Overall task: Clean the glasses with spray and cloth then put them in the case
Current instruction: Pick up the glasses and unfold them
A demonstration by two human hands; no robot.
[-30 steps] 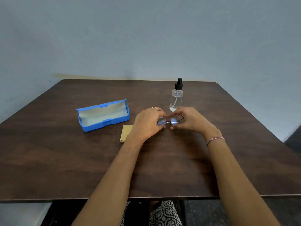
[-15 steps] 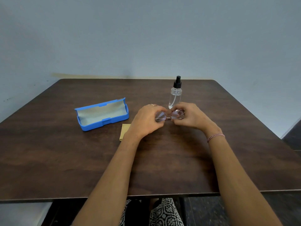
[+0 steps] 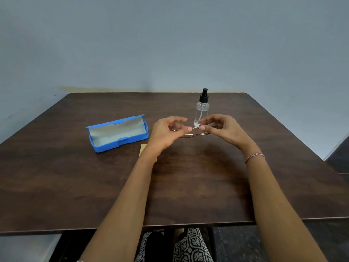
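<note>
Dark wood table (image 3: pixel 188 186) under a grey-blue wall. I hold the glasses (image 3: pixel 196 133) just above its middle, long axis running left to right between my hands. My left hand (image 3: pixel 166 133) pinches the left half and my right hand (image 3: pixel 224 129) pinches the right half. The spray bottle (image 3: pixel 201 110) stands just behind them toward the far edge, nearer my right hand (so that hand should fetch it, I think). The frame is thin coppery wire, with the lenses nearly edge-on. The cloth (image 3: pixel 143 148) and open case (image 3: pixel 117 133) lie to the left.
</note>
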